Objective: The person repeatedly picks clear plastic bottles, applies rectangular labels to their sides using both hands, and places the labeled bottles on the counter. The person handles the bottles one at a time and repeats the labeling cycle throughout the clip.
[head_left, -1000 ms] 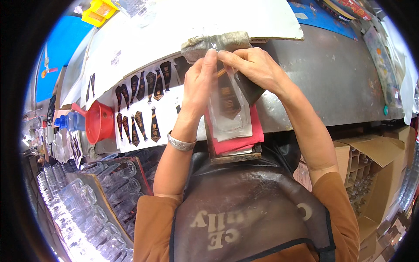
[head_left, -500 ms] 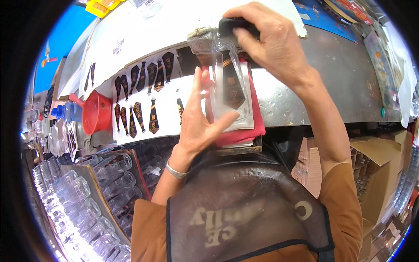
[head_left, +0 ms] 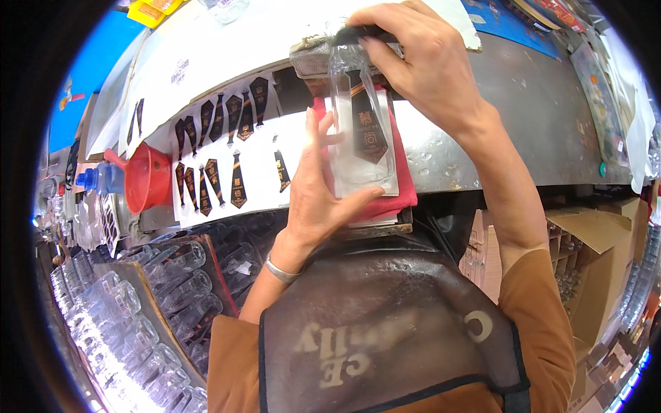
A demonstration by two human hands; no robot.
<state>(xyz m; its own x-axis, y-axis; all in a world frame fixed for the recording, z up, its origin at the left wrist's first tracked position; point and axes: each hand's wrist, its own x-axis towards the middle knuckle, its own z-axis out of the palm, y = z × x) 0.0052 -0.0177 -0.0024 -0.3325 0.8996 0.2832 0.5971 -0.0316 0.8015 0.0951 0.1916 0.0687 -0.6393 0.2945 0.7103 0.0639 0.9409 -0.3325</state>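
Observation:
A clear glass bottle (head_left: 344, 155) lies with its neck away from me, and a black tie-shaped decal (head_left: 369, 127) with gold marks shows on it. Its neck end is by a grey folded cloth pad (head_left: 310, 60). White paper and a red cloth (head_left: 403, 186) lie beneath it. My left hand (head_left: 313, 186) is by the bottle's near end, fingers stretched along its left side and thumb across its base. At the neck, my right hand (head_left: 430, 65) grips a flat black scraper-like piece (head_left: 361, 33), partly hidden by the fingers.
Left of the bottle, sheets with several tie-shaped decals (head_left: 237, 182) lie by a red plastic dipper (head_left: 148, 177). Racks of clear glass bottles (head_left: 138, 330) stand at lower left. A divided cardboard box (head_left: 599, 255) is at right, below the metal tabletop (head_left: 509, 131).
The black piece in my right hand has shifted slightly left and away, toward the bottle's mouth. My left hand keeps almost the same place. The whole view has shifted slightly.

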